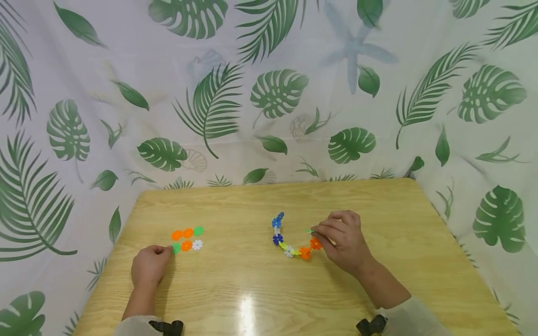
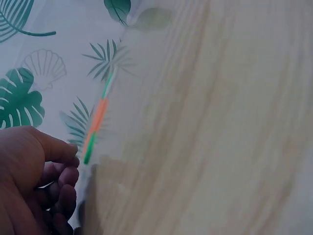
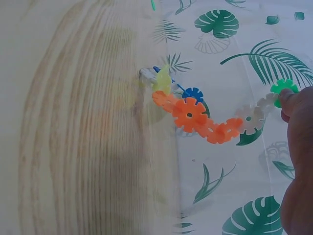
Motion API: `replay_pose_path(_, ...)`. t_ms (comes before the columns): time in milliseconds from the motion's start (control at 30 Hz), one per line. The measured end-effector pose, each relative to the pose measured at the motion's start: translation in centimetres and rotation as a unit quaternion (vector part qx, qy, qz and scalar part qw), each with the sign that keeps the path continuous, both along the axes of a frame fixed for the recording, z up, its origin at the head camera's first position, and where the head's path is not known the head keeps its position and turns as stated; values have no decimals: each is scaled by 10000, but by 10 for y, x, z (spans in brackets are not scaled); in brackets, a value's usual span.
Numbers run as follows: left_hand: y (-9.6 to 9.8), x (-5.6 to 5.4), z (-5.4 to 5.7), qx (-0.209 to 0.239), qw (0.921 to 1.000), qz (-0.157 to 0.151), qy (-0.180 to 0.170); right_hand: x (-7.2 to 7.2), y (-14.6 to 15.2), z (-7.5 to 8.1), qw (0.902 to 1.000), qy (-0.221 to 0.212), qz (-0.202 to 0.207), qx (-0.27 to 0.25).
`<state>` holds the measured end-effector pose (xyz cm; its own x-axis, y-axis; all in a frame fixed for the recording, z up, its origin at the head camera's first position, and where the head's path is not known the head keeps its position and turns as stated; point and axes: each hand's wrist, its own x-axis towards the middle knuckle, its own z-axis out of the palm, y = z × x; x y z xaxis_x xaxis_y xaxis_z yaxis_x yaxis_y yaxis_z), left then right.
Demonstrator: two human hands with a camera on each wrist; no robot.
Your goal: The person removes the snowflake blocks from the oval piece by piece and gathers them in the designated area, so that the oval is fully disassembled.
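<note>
In the head view, my right hand (image 1: 342, 240) pinches a green flower-shaped disc at the end of a curved chain (image 1: 304, 253) of interlocking plastic flower discs. The chain runs through orange, yellow, white and blue pieces. In the right wrist view, thumb and finger hold the green disc (image 3: 283, 90) at its edge, beside white discs (image 3: 250, 119) and orange ones (image 3: 190, 115). My left hand (image 1: 151, 266) has curled fingers, with thumb and fingertip at the edge of a loose green disc (image 1: 176, 248). That green disc (image 2: 89, 149) shows edge-on in the left wrist view.
Near the left hand lie loose discs in two short rows: orange discs (image 1: 187, 233), another green disc (image 1: 198, 231) and a white disc (image 1: 197, 244). They rest on the wooden table (image 1: 235, 214). A leaf-patterned cloth (image 1: 235, 158) hangs behind and at both sides.
</note>
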<state>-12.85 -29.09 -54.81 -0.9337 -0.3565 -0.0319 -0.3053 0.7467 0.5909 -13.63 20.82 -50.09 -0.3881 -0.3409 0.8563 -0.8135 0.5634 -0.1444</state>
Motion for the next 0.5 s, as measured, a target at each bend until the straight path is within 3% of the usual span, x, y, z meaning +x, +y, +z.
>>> replay_pose_path(133, 26, 1, 12, 239, 9977, -306, 561, 0, 0, 0, 10000, 31, 19, 16)
replay_pose_path(233, 54, -4, 27, 444, 9890, -896, 1089, -2, -1, 1, 10000, 58, 30, -4)
replay_pose_path(300, 74, -6, 39, 703, 9770, -1471, 1378, -3, -1, 1, 10000, 60, 33, 4)
replay_pose_path(400, 107, -7, 59, 1071, 9521, -2329, 1668, -3, -1, 1, 9999, 82, 29, 94)
replay_pose_path(500, 141, -8, 73, 1222, 9290, -2982, 1819, -2, -2, 0, 9998, 120, 39, 177)
